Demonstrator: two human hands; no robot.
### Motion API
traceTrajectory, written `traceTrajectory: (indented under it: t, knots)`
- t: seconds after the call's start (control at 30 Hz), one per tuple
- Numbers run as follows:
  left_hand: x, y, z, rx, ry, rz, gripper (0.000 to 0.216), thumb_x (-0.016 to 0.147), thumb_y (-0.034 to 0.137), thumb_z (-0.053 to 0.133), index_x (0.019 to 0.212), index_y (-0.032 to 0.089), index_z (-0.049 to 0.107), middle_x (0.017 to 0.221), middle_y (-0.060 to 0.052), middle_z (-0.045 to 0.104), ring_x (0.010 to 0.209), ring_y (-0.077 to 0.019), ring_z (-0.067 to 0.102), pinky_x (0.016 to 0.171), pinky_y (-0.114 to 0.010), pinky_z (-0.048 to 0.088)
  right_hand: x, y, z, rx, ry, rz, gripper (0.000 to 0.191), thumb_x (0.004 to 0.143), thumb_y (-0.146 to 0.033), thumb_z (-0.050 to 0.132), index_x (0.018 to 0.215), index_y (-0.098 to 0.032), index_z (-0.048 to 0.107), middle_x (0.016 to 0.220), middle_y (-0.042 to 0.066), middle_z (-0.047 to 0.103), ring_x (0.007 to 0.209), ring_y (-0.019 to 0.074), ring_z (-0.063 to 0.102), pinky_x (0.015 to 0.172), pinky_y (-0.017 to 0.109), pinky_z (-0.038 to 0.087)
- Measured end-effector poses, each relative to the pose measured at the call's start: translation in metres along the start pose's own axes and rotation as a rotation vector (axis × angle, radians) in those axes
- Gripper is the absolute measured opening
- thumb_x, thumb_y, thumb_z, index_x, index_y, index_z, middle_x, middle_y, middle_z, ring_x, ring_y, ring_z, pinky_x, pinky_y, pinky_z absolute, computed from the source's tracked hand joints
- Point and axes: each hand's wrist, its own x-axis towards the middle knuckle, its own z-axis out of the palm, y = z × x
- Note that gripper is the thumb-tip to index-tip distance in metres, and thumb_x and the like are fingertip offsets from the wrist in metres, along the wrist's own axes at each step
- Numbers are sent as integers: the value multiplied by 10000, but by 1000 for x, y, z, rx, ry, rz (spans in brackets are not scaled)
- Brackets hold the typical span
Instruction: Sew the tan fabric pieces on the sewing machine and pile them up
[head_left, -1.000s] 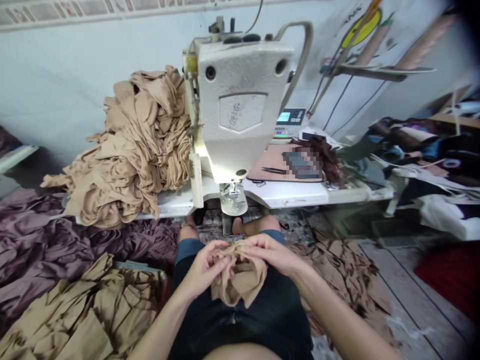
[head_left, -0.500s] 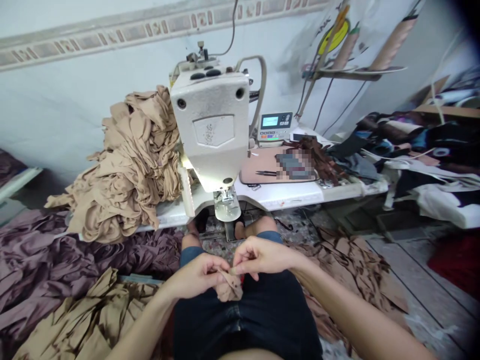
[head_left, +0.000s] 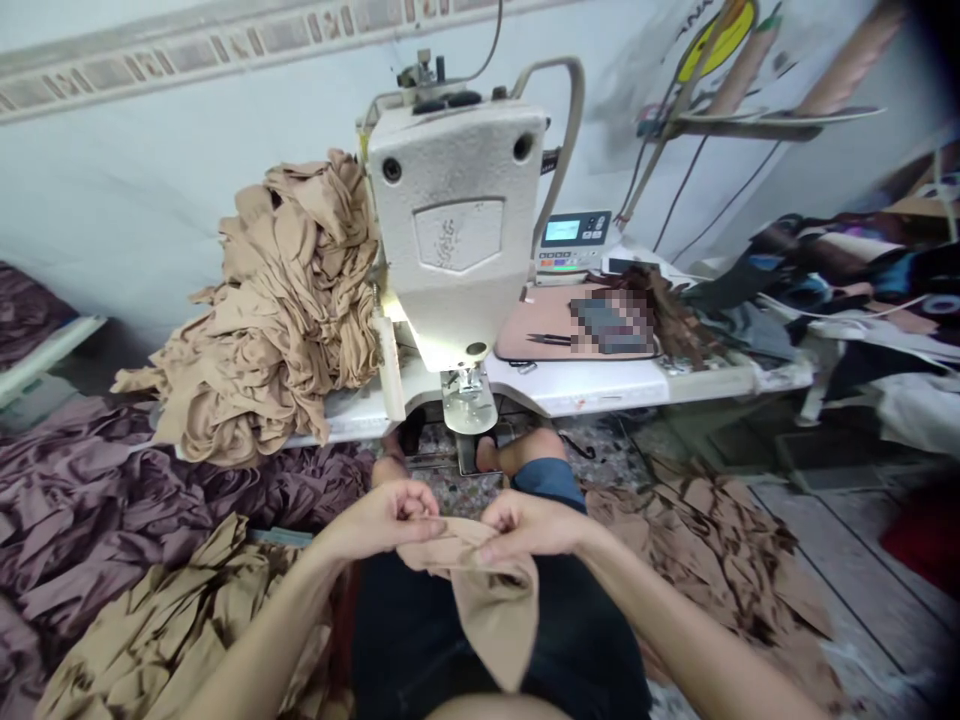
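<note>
Above my lap, a tan fabric piece is stretched between my two hands, its pointed end hanging down over dark shorts. My left hand pinches the left end of its upper edge between thumb and fingers. On the other end, my right hand is closed, thumb pressed on the cloth. Just beyond the hands stands a white sewing machine, its lit needle area above a small metal plate. Nothing lies on that plate.
A tall heap of tan fabric sits left of the machine. Purple cloth and more tan pieces lie low on the left, brown pieces on the right floor. Black snips rest on a pink mat.
The tan fabric was bunched up between close-held fingers; now it is spread out and hangs open. My hands have moved apart. The view has shifted slightly, with the machine appearing further right.
</note>
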Motion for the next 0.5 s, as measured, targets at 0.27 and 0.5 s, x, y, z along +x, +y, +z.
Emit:
traceTrajectory:
  t: [0.27, 0.5]
  knots:
    - [-4, 6, 13, -47, -12, 76, 609, 904, 745, 734, 870, 142, 657, 685, 26, 578, 560, -80, 443, 544, -203, 346, -11, -47, -18, -81, -16, -44, 581, 784, -696, 866, 721, -160, 650, 590, -84, 484, 540, 76, 399, 501, 215, 272]
    - [-35, 20, 12, 271, -220, 25, 426, 928, 564, 774, 835, 161, 672, 636, 57, 496, 562, -90, 396, 537, -211, 296, -33, -29, -20, -933, 25, 271, 472, 757, -593, 925, 600, -193, 729, 544, -16, 609, 556, 161, 585, 519, 256, 393]
